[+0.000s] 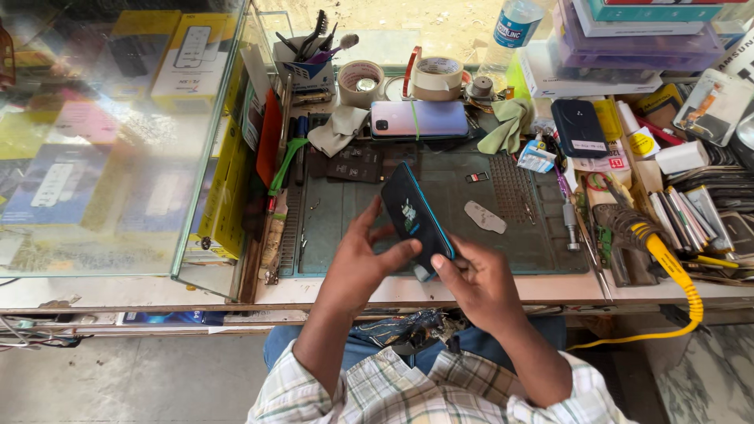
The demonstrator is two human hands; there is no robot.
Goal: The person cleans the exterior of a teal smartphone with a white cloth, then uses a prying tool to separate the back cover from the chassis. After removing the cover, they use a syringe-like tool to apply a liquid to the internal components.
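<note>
Checked shirt sleeves point(377, 389) lead up to the left hand point(363, 263) and right hand point(479, 286), both grasping a slim black smartphone with a blue edge point(416, 218), tilted above the dark green rubber work mat point(345, 212) on the bench point(236, 292). A grey oval pick point(484, 217) lies just beside; farther off, a glossy lilac phone point(419, 120), tape rolls point(360, 81) and a yellow cable point(675, 271).

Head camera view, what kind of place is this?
Most likely a phone repair counter: both hands hold a dark phone over a green work mat, with tape rolls and a glass case of boxed phones alongside.
</note>
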